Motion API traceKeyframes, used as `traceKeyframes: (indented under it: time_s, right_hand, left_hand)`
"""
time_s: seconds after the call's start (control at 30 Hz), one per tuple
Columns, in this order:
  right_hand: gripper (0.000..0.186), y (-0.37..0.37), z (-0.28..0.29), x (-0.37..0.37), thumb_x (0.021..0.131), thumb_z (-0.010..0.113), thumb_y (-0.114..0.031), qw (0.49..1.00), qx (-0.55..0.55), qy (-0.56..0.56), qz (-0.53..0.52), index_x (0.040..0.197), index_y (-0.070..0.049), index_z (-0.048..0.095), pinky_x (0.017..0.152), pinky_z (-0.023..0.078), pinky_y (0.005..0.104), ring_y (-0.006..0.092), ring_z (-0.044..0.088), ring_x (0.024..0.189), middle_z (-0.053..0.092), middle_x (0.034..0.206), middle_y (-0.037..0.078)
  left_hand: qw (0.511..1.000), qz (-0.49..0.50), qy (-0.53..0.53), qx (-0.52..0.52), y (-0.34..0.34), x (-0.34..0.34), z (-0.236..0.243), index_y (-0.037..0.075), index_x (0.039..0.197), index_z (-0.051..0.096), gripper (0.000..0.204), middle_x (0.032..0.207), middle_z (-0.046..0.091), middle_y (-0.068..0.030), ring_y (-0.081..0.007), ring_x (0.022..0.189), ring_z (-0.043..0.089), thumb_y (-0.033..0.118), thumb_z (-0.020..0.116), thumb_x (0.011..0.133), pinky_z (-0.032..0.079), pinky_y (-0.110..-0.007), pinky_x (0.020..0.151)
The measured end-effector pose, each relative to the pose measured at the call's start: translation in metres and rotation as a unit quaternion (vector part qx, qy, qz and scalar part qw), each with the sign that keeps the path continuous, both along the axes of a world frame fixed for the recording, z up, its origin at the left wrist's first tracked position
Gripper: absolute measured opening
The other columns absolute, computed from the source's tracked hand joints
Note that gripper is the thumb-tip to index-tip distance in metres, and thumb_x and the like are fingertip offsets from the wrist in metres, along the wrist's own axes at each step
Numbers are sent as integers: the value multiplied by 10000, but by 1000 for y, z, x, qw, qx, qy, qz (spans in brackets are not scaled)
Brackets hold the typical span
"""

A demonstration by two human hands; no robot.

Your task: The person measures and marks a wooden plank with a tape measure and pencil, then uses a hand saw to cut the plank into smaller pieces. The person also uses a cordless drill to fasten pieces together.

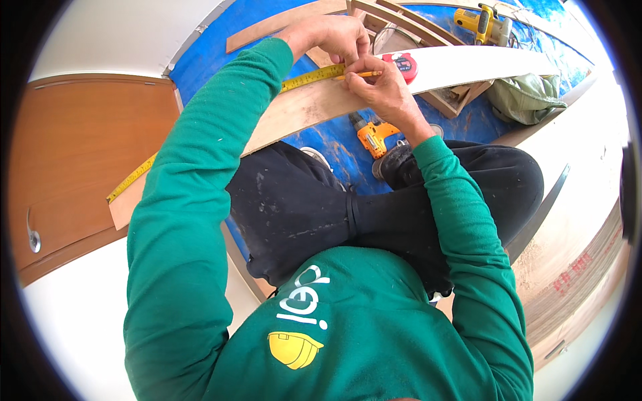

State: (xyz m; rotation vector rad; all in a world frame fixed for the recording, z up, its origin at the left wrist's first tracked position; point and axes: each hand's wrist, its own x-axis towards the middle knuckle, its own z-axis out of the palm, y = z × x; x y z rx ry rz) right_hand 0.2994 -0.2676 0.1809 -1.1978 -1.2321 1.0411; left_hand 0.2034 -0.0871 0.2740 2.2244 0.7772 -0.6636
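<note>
Yellow tape [307, 79] is running along the board [301, 110], best kept flat while the right hand [388, 92] is holding a pencil [370, 73], the grip of the left hand [336, 37] being unclear.

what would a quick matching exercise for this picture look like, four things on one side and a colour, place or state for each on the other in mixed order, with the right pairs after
Column one
1. tape measure
2. pencil
3. drill
4. door

Column two
A. lies on the blue sheet near a shoe
B. brown, at the left of the picture
C. red case, yellow blade running along the board
D. held in the right hand

Right pairs: 1-C, 2-D, 3-A, 4-B
</note>
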Motion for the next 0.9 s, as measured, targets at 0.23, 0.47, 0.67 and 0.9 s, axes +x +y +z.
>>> traceKeyframes:
  time_s: [0.23,0.47,0.67,0.9]
  right_hand:
    - [267,0,-1,-1,1040,749,-222,1000,5,6,-1,1127,29,785,896,620,349,183,772,975,801,1013,117]
    - [271,-3,5,-3,1038,763,-226,1000,-11,15,-17,1126,29,786,881,616,345,174,766,959,797,1005,114]
    - [236,-3,5,-2,1020,758,-209,1000,-6,8,-17,1110,7,791,893,611,345,164,760,958,788,1014,107]
    - [219,-4,6,-4,990,754,-202,999,2,24,-30,1066,1,788,872,602,339,162,745,927,773,996,97]
  left_hand:
    - [1000,-4,-5,-12,3,-2,0,45,1044,817,252,921,798,-34,-146,821,741,89,877,803,631,-326,724]
    - [1000,-19,-7,11,1,-2,3,49,1026,813,210,880,784,-27,-131,768,716,101,843,825,621,-321,710]
    - [1000,-9,-8,11,6,-3,-3,57,1021,823,190,878,786,-24,-114,764,710,114,864,844,610,-295,691]
    - [1000,-7,-7,-5,18,-8,-16,43,1002,820,163,854,768,-22,-109,767,694,95,869,856,576,-295,673]
